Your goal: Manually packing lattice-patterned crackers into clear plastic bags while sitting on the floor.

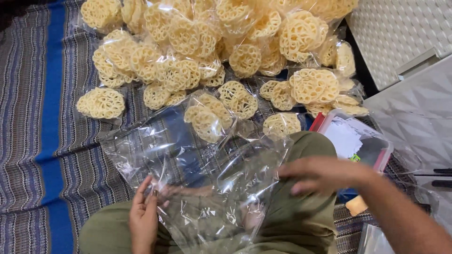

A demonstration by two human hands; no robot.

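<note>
1. We find the left hand (143, 216) pinching the near edge of a clear plastic bag (221, 188) between thumb and fingers, low over the lap.
2. The right hand (325, 174) rests on the same bag's right edge, fingers pressed down on the film; it is blurred, so we cannot tell whether it pinches.
3. The bag lies across our olive-clad knees (301, 207) and appears empty.
4. Beyond it, more loose clear film (155, 146) spreads over the striped mat (42, 141).
5. Further out, sealed clear packets of pale lattice crackers (197, 51) are heaped; they overlap, so we cannot count them exactly, though well over ten show.
6. One red-rimmed plastic tub (383, 150) stands just right of the knee, holding white paper.
</note>
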